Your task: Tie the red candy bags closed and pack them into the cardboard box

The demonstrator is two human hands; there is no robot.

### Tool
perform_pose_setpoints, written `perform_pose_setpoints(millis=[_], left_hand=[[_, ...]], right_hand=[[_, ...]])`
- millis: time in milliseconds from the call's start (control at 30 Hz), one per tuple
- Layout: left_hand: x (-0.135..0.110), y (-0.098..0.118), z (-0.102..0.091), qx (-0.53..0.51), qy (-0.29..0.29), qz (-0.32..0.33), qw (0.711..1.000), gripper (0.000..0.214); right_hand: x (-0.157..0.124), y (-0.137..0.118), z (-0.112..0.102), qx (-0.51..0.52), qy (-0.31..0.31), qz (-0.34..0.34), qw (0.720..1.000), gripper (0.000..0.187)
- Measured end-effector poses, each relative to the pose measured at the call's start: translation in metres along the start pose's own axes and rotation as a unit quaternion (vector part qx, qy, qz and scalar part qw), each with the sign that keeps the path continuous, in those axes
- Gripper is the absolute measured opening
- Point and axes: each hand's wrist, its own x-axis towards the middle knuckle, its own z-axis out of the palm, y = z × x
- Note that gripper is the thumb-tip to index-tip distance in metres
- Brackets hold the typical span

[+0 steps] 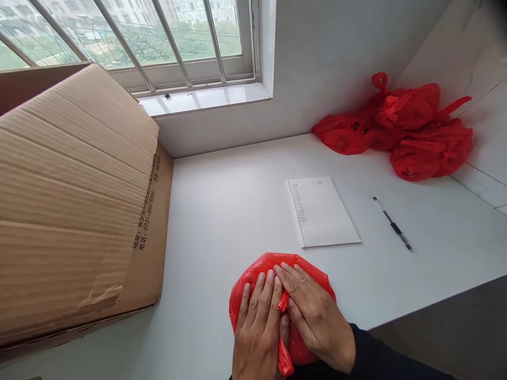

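A red plastic bag [253,274], rounded and filled with something hidden, rests on the white table near its front edge. My left hand [257,327] lies flat over the left part of the bag, fingers stretched out and pointing away from me. Across its right part lies my right hand [312,306], fingers extended toward the upper left. Twisted red ends of the bag poke out between the two hands. Beyond the bag is a white paper sheet or booklet [327,216] with small writing along its left side. Farther right lies a black-and-clear pen [392,224].
A large open cardboard box [79,211] stands on the left. Several knotted red plastic bags [428,126] are heaped in the far right corner against the wall. A barred window [178,42] with a white sill [214,97] is at the back. The table edge [435,301] runs along the right front.
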Motion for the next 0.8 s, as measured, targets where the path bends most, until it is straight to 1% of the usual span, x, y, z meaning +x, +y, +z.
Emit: perform_pose_setpoints(millis=[200, 333, 433, 500, 567, 667, 733, 800], left_hand=[[0.000, 0.002, -0.001, 0.017, -0.004, 0.006, 1.000, 0.061], [0.000, 0.002, -0.002, 0.014, -0.007, -0.002, 1.000, 0.063], [-0.001, 0.003, -0.001, -0.001, 0.001, -0.007, 1.000, 0.061], [-0.002, 0.005, -0.003, -0.026, 0.020, -0.019, 0.999, 0.056], [-0.002, 0.006, -0.007, -0.047, 0.044, -0.034, 0.997, 0.054], [0.001, 0.006, -0.017, -0.049, 0.063, -0.044, 0.996, 0.054], [0.003, 0.005, -0.023, -0.043, 0.060, -0.045, 0.996, 0.055], [0.005, 0.003, -0.026, -0.047, 0.050, -0.050, 0.996, 0.055]], right_hand=[[-0.001, 0.002, 0.001, -0.003, 0.001, 0.002, 1.000, 0.064], [-0.002, 0.002, 0.002, 0.006, 0.003, -0.001, 1.000, 0.064], [-0.001, 0.003, -0.002, 0.048, 0.007, 0.010, 0.999, 0.060], [0.000, 0.003, -0.009, 0.105, 0.019, 0.027, 0.994, 0.054], [0.000, 0.003, -0.018, 0.179, 0.038, 0.062, 0.981, 0.045], [0.001, 0.005, -0.032, 0.283, 0.071, 0.156, 0.944, 0.029], [0.003, 0.009, -0.038, 0.325, 0.083, 0.221, 0.916, 0.026], [0.006, 0.014, -0.043, 0.338, 0.082, 0.262, 0.900, 0.027]])
